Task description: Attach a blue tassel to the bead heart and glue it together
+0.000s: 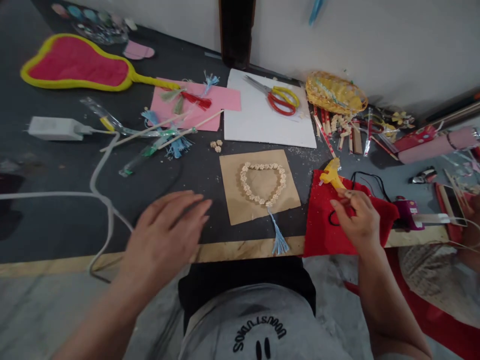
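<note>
My left hand [170, 230] hovers over the dark tabletop near its front edge, fingers stretched out and nothing in them. On the right, my right hand [356, 217] is closed round the handle end of a yellow glue gun [330, 174], above a red cloth [317, 220]. Between the hands lies a square of brown card [232, 192]. A heart-shaped outline of small cream flower beads [244, 179] rests on that card. From the heart's lower point a light blue tassel [279, 240] hangs toward the table edge.
Scissors [281, 100] lie on a white board [255, 127]. Around it are a wicker basket [333, 95], pink paper [230, 100] with tassels, a few loose beads [216, 146] and a yellow-rimmed pink paddle shape [82, 62]. A white cable [99, 175] crosses the left. Another person's arm [470, 225] shows far right.
</note>
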`<state>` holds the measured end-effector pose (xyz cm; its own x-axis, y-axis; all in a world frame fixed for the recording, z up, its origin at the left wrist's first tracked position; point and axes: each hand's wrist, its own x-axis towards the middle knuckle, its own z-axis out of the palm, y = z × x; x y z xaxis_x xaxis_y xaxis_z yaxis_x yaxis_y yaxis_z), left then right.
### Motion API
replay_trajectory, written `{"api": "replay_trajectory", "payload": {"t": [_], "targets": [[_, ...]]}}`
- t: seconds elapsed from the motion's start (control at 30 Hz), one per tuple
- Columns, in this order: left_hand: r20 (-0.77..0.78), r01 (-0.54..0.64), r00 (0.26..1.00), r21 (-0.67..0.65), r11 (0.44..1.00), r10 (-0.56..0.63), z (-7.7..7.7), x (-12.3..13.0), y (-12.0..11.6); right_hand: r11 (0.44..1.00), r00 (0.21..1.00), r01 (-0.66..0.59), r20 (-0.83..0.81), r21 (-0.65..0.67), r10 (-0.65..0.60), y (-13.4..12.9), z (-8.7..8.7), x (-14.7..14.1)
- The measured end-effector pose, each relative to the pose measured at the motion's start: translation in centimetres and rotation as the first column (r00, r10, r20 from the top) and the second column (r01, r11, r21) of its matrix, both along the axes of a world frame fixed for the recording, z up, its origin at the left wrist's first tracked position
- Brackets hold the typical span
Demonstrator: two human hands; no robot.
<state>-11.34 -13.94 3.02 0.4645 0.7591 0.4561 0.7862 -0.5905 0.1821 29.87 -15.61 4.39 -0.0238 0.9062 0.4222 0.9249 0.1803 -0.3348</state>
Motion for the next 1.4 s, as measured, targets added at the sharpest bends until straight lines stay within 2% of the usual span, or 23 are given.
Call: {"api": "replay_trajectory", "payload": {"t": [0.07, 0.17, 0.27, 0.33, 0.5, 0.63, 0.9, 1.13, 1.4], "targets": [[0.015, 0.085, 0.996, -0.020, 0.996, -0.084, 0.2, 2.6, 1.3, 0.991, 0.992, -0.129, 0.015, -0.022, 0.129, 0.7, -0.3, -1.9], [0.056, 0.132, 0.990, -0.018, 0.991, -0.131, -0.2, 6.0, 3.4, 0.956, 0.957, -0.291, 0.000, -0.032, 0.291, 1.9, -1.0, -5.0], [0.057, 0.178, 0.983, -0.044, 0.983, -0.175, -1.0, 7.9, 4.7, 0.902, 0.906, -0.422, -0.021, -0.095, 0.422, 2.8, -1.5, -7.2], [0.088, 0.212, 0.975, -0.075, 0.974, -0.205, -1.5, 8.5, 5.0, 0.877, 0.886, -0.462, -0.026, -0.132, 0.463, 3.3, -1.7, -8.0], [0.129, 0.252, 0.963, -0.124, 0.960, -0.236, -1.9, 9.0, 4.8, 0.842, 0.854, -0.510, 0.014, -0.175, 0.520, 4.2, -2.0, -8.7], [0.126, 0.239, 0.968, -0.176, 0.955, -0.219, -2.1, 9.1, 4.8, 0.824, 0.833, -0.534, 0.046, -0.188, 0.551, 4.6, -2.2, -9.0], [0.101, 0.238, 0.969, -0.153, 0.959, -0.224, -2.4, 9.4, 4.6, 0.822, 0.828, -0.542, 0.052, -0.176, 0.558, 4.7, -2.5, -9.4], [0.179, 0.260, 0.956, -0.154, 0.953, -0.231, -3.0, 9.4, 4.6, 0.818, 0.827, -0.547, 0.039, -0.179, 0.561, 4.8, -2.9, -9.6], [0.177, 0.257, 0.957, -0.137, 0.957, -0.232, -3.1, 9.5, 4.6, 0.823, 0.828, -0.549, 0.039, -0.146, 0.559, 4.9, -3.0, -9.6]]}}
